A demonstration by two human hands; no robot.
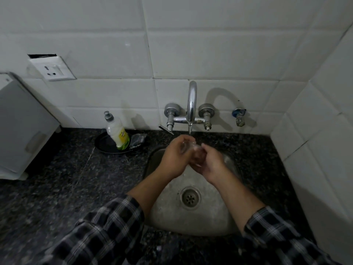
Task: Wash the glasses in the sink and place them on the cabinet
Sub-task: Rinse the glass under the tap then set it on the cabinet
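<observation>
Both hands over sink, under tap. Left hand and right hand each with grip curled round clear glass.

The back wall was faced with large glossy white tiles laid in staggered rows, and a second tiled wall met it at the right to form a corner. A white socket plate sat on the back wall toward the left, with a dark gap above it. A chrome tap with two handles projected from the tiles, and a small valve stood to its right. The desk was dark speckled stone. At its left edge stood a white box-like unit. The light was dim, and the tap's shadow curved across the tiles.
</observation>
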